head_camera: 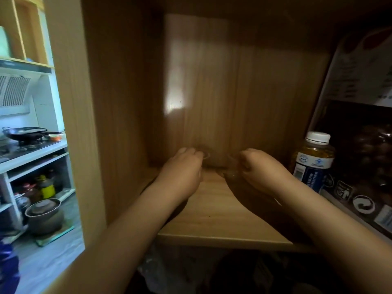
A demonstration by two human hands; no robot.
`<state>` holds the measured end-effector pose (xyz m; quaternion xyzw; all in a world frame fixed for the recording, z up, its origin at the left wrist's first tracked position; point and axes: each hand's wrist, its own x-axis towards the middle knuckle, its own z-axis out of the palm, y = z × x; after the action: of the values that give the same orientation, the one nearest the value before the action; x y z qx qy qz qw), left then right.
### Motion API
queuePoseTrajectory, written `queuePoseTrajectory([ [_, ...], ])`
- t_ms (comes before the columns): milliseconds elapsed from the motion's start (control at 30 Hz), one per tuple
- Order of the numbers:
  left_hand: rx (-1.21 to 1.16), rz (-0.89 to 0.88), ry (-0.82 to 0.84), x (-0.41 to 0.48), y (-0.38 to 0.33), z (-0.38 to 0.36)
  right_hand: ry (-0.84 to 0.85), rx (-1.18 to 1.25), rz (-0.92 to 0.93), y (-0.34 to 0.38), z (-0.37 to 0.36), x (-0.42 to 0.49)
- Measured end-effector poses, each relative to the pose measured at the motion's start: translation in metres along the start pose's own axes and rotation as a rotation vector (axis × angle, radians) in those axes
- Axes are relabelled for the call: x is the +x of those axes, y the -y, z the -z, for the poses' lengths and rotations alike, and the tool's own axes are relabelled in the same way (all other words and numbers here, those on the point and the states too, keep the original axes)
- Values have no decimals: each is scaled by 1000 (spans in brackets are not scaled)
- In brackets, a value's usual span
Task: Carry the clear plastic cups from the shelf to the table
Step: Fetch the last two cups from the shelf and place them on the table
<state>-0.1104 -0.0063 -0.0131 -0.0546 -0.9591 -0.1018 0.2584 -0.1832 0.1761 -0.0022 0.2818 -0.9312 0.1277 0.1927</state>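
Observation:
Both my arms reach deep into a wooden shelf compartment (pixel 220 209). At its back, my left hand (pixel 182 170) curls around a clear plastic cup (pixel 204 154), of which only a faint rim shows past the fingertips. My right hand (pixel 261 168) closes on a second clear plastic cup (pixel 231 168), faintly visible left of the fingers. Both cups are blurred and nearly see-through, and the hands hide most of them. Whether they stand on the shelf board or are lifted I cannot tell.
A bottle with a white cap (pixel 311 160) stands just right of my right hand, beside a dark printed carton (pixel 364 158). The shelf's side panel (pixel 118 102) is close on the left. Beyond it are a stove with a wok (pixel 25 133) and pots on the floor (pixel 44 215).

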Motion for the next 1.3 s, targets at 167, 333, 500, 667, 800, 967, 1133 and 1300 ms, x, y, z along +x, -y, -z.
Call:
queuePoseTrajectory([
  [167,-22,5,3,-2,1,4,17,-32,61,4,5,-4],
  [333,-56,-22,-31,-4,-3,13,-41,-39,99,11,11,-17],
  [500,-106,-94,-157,-18,-4,28,-150,-33,140,25,25,-44],
  [667,-142,-168,-171,-45,-2,44,-179,-19,150,42,34,-78],
  [800,-143,-189,-191,-70,-1,60,-204,50,190,66,47,-101],
  [967,-118,-196,-222,-111,5,80,-217,65,255,103,53,-120],
  [1133,-94,-126,-266,-160,27,107,-214,106,348,144,49,-134],
  [1300,-67,-26,-266,-219,62,130,-283,159,396,199,29,-143],
])
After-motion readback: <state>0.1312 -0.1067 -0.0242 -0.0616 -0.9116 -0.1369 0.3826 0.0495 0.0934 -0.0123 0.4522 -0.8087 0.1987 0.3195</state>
